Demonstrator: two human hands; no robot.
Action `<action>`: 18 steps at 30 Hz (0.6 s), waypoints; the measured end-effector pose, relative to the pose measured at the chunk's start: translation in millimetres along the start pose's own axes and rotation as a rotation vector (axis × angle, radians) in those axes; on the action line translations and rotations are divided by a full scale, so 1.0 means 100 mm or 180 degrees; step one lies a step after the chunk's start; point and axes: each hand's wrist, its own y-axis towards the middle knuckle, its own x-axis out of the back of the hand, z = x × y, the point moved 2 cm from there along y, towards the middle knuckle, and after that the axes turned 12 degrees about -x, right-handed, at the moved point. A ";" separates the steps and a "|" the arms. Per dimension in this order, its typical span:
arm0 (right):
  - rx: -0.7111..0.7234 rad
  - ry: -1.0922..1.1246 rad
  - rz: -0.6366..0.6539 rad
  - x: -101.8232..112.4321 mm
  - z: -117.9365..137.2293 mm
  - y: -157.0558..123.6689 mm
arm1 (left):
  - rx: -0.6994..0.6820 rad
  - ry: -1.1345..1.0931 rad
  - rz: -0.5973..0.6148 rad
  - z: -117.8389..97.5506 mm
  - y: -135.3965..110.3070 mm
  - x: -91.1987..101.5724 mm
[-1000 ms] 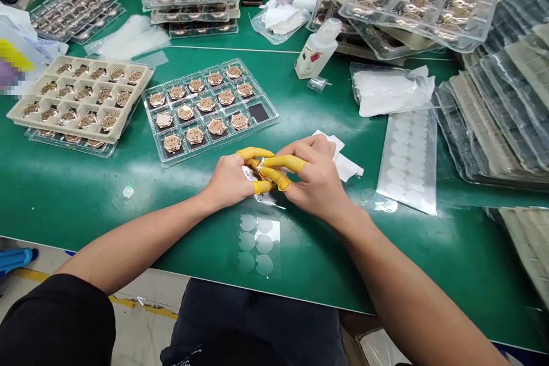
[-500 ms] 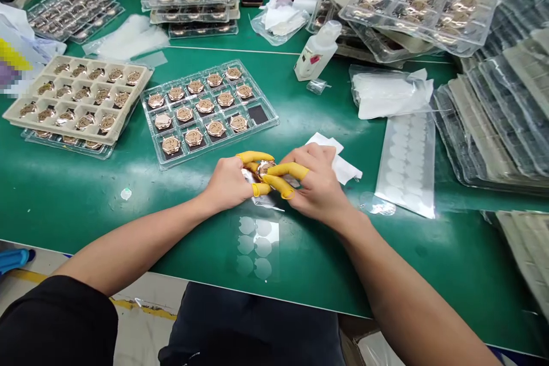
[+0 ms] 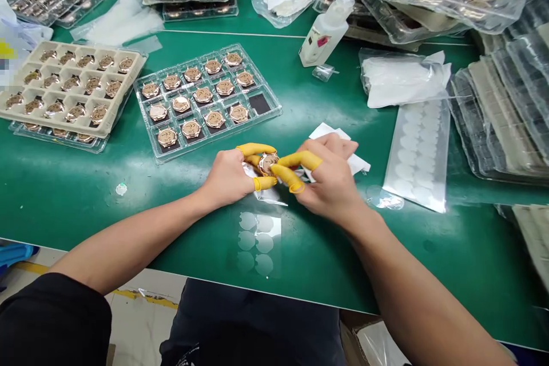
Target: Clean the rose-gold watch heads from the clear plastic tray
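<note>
A rose-gold watch case (image 3: 268, 162) is tilted between my hands, its round back with dark printed marks facing up. My left hand (image 3: 227, 177), with yellow finger cots on, is closed around the left side of the case. From the right, my right hand (image 3: 328, 180), also in yellow finger cots, pinches at the rim with thumb and forefinger; the thumb tip overlaps the back. Clear crumpled film (image 3: 269, 194) lies under the hands. White wipes (image 3: 338, 140) are partly covered by my right hand. Closer to me is a clear sheet of round film stickers (image 3: 256, 243).
A clear tray (image 3: 253, 117) of watch cases, one pocket vacant, sits beyond my left hand. Left of it is a beige tray (image 3: 109, 120). A bottle (image 3: 319, 40), bagged wipes (image 3: 398, 83), a sticker sheet (image 3: 418, 151) and stacked trays (image 3: 506, 120) stand on the right.
My right fingers have shifted slightly right, uncovering more of the watch case's back, which now faces up more. My left hand still holds it. The head view has tipped a little downward.
</note>
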 end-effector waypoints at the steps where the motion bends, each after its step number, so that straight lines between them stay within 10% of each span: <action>1: 0.0031 0.0015 0.0036 0.00 0.01 0.00 | 0.0006 -0.0026 0.0049 0.00 0.00 -0.01; 9: 0.0128 0.0080 -0.0182 -0.06 0.01 -0.02 | 0.0095 -0.0176 -0.0051 0.04 -0.01 -0.02; 14: -0.0752 -0.0191 -0.0515 0.05 -0.40 0.03 | -0.0130 0.0030 -0.0086 -0.03 -0.04 0.00; 18: -0.0802 0.0823 0.0331 0.14 -0.45 0.00 | -0.0832 0.0398 -0.0003 -0.07 -0.09 0.00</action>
